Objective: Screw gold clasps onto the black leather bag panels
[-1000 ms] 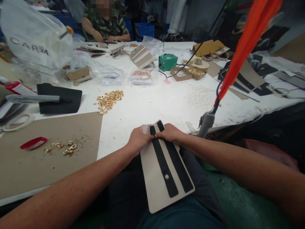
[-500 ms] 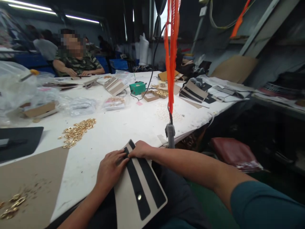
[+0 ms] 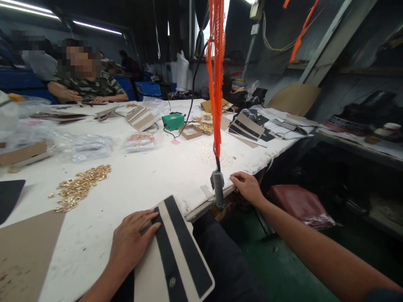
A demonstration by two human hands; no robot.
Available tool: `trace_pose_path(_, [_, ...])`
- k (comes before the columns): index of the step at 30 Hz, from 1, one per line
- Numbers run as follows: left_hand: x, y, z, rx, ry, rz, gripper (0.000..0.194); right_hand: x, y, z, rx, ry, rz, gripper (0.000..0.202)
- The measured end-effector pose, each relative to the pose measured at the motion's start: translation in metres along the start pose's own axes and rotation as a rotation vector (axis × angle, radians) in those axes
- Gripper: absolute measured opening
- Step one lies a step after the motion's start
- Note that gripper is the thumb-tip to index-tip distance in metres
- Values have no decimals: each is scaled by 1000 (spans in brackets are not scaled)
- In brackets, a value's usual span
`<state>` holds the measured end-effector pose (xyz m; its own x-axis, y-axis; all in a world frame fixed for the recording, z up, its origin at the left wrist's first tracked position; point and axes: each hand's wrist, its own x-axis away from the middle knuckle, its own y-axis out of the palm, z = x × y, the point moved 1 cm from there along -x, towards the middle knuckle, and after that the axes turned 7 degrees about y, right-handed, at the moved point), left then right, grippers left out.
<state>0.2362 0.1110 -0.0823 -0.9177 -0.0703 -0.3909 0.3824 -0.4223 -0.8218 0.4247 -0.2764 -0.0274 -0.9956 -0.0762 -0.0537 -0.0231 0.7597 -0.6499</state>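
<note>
A beige panel point(image 3: 178, 247) with two black strips lies at the table's front edge, partly over my lap. A round metal snap point(image 3: 172, 281) shows on its left strip. My left hand point(image 3: 134, 235) rests on the panel's left side, fingers spread over the upper end of that strip. Off to the right, my right hand point(image 3: 247, 188) is raised by the table edge, thumb and index finger close together; whatever is between them is too small to make out. Just left of it hangs a grey tool point(image 3: 218, 188) on orange strips point(image 3: 215, 79).
Gold metal pieces point(image 3: 82, 184) lie in a pile on the white table point(image 3: 141, 176). Behind are a green box point(image 3: 173, 121), small cardboard trays point(image 3: 190, 131) and bagged parts point(image 3: 140, 141). A person point(image 3: 88, 86) sits across the table.
My right hand has left the panel's top and moved right, past the hanging tool. My left hand remains on the panel. The view has shifted slightly to the right.
</note>
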Motion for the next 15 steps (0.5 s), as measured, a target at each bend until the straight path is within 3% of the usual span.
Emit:
trace_pose_path(4, [1,2,-3,-3,6,28,31,-79,13,20,155,13,-14,30])
trace_pose_path(7, [4,4,-5,-2,9,43,29,-113,28,24,284,11,-24,34])
trace_pose_path(11, [3,8,-9,35,18,66,27,-129,24,28,433,15,-28,25])
trace_pose_path(15, [0,2,-1,74,-15,60,25,-114,21,13,507,0,-44,15])
